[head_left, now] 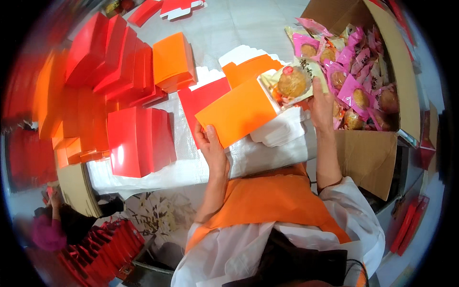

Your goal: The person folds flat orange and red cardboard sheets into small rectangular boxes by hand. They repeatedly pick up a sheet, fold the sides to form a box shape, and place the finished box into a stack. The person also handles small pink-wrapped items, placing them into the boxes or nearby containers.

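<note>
Take the box [234, 115] before you as the clock's centre: a packet [290, 82] sits at its open end, at 2 o'clock. Beyond that, between 2 and 3, your carton [405, 86] holds heaped packets [356, 91]. Grouped boxes [117, 62] fill the table [224, 26] at 10; a pair [129, 138] sits between 8 and 9. Off the table, a person [50, 234] is at your 8.

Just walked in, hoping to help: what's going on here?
The person's left hand holds an orange box, and the right hand holds a wrapped snack at the box's right end. More wrapped snacks lie in a cardboard carton to the right. Red boxes and orange boxes stand to the left.
</note>
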